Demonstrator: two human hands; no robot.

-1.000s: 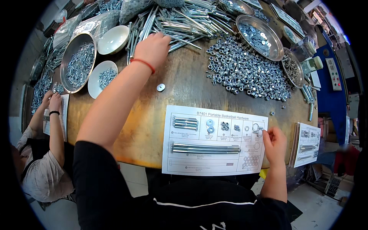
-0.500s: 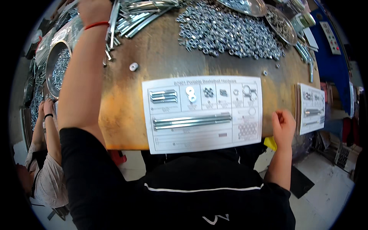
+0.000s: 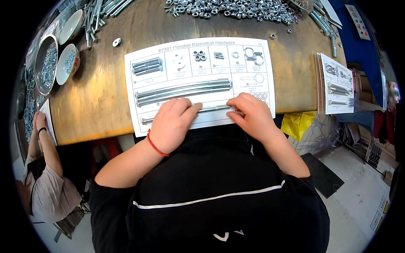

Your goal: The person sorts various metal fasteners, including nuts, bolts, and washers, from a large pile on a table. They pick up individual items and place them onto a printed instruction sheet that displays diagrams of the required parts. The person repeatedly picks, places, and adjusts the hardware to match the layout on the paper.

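Note:
A printed white sheet (image 3: 249, 116) lies at the table's front edge. My left hand (image 3: 171, 124) and my right hand (image 3: 254, 114) grip one long bolt (image 3: 215, 109) between thumbs and fingers, over the sheet's lowest row. The bolt's head end shows left of my left hand. Directly above it are several long bolts (image 3: 181, 93) side by side. Along the sheet's top row are shorter bolts (image 3: 147, 66), white washers (image 3: 179, 63), dark nuts (image 3: 199, 55), small screws (image 3: 218, 55) and ring-shaped pieces (image 3: 253, 55).
A heap of nuts (image 3: 236, 9) covers the far middle, with loose bolts (image 3: 95, 21) to its left. Bowls of small hardware (image 3: 45, 65) stand at left, near a co-worker's hands (image 3: 39, 122). A washer (image 3: 117, 42) lies alone. Another sheet stack (image 3: 337, 84) is at right.
My left hand has come back from the far-left bolts to the sheet. My right hand has moved left. Both now hold a long bolt over the lowest row. The view has shifted.

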